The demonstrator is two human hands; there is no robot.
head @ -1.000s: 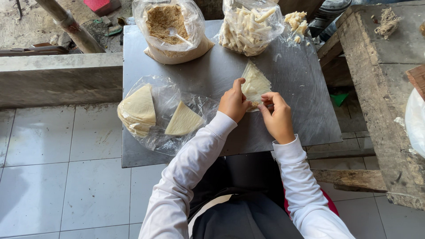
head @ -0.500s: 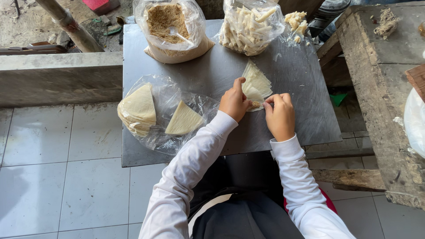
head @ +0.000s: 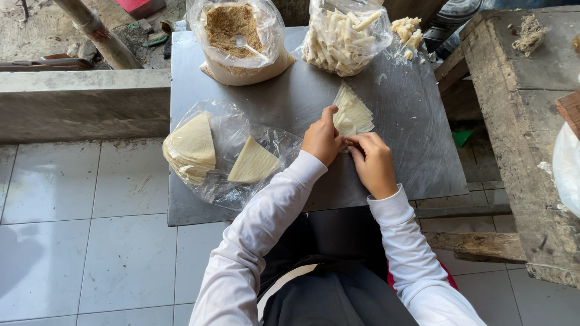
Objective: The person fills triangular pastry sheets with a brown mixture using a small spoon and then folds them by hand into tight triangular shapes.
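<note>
A: Head view. Both hands at the middle of the grey metal surface (head: 399, 115), white sleeves coming up from below.

B: What do they hold?

A: A pale triangular wrapper sheet (head: 353, 113), lying flat, point toward the far edge. Left hand (head: 322, 140) pinches its near left corner, thumb raised along the sheet's edge. Right hand (head: 373, 162) has its fingers curled, tips pressed on the near edge of the same sheet. The two hands touch each other there.

B: Anything under the fingers?

A: Cannot tell; the knuckles hide it.

B: Rest of the surface?

A: Left of the hands, a clear plastic bag (head: 223, 157) spread open with a stack of wrappers (head: 190, 148) and a lone triangular piece (head: 254, 162) on it. At the far edge, a bag of brown crumbs (head: 237, 37) with a spoon in it, and just beside that a bag of pale rolled sticks (head: 345, 36). A few loose rolls (head: 406, 31) at the far right corner.

B: Around it?

A: White floor tiles (head: 78, 241) left, a rough wooden bench (head: 519, 121) right.
</note>
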